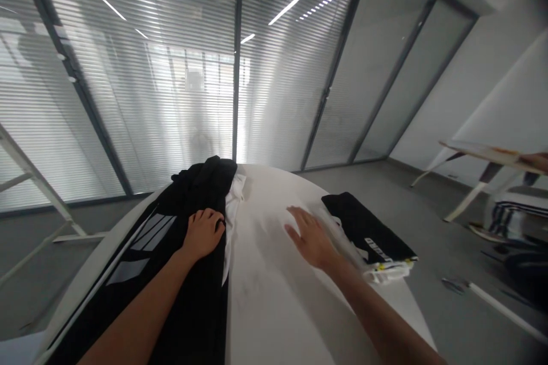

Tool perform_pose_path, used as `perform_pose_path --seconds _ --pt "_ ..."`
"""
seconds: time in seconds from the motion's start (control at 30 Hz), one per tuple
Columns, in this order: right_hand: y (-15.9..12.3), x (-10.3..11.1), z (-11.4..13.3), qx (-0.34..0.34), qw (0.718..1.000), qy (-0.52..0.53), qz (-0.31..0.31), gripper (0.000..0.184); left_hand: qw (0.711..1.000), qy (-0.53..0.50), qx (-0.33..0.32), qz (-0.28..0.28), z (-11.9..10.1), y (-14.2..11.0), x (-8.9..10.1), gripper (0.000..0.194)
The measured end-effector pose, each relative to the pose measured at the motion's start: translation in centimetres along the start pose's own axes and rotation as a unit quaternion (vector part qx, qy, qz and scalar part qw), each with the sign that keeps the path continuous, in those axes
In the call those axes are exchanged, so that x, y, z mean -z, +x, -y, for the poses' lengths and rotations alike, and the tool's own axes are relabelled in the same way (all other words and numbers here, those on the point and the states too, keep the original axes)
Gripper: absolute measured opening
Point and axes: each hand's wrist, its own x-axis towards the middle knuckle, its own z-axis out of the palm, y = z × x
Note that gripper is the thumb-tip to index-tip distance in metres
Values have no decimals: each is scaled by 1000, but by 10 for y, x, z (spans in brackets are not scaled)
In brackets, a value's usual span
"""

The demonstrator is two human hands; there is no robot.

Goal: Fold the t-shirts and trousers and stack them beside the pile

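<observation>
Black clothing (192,302) with grey patches and a white stripe lies stretched along the left side of a white round table (274,296). Its far end is bunched up, and some white cloth (233,205) shows along its right edge. My left hand (205,234) rests on the black clothing, fingers laid over it and slightly curled. Over the middle of the table, my right hand (310,236) has its fingers apart and holds nothing. To the right of it sits a folded black garment (368,228) with white lettering, lying on lighter folded cloth (391,272).
Glass partitions with blinds (278,85) stand beyond the table. On the right are a wooden-topped table (492,154) and striped fabric (514,211); part of a person's hand (535,161) shows there. A white metal frame (43,194) stands on the left.
</observation>
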Motion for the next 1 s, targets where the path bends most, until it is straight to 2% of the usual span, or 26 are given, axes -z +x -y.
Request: perform_pose_path --seconds 0.1,0.17,0.43,0.7,0.8,0.93,1.0 --pt "-2 -30 9 17 995 -40 89 55 1000 -1 3 9 -1 1 1 26" --pt "-4 -39 8 19 992 -51 116 55 1000 0 4 13 -2 2 2 26" --pt "-5 -33 4 18 991 -49 120 55 1000 3 -1 9 -3 4 0 26" --pt "-7 -36 -2 19 992 -28 118 55 1000 18 0 5 -6 1 1 26" --pt "-8 -36 -3 18 993 -22 117 56 997 61 37 -23 -13 3 10 28" --pt "-8 -35 -2 17 993 -19 119 56 975 149 144 -84 -15 6 30 35" --pt "-8 -35 -2 20 993 -21 118 56 963 173 199 -62 -7 8 39 41"
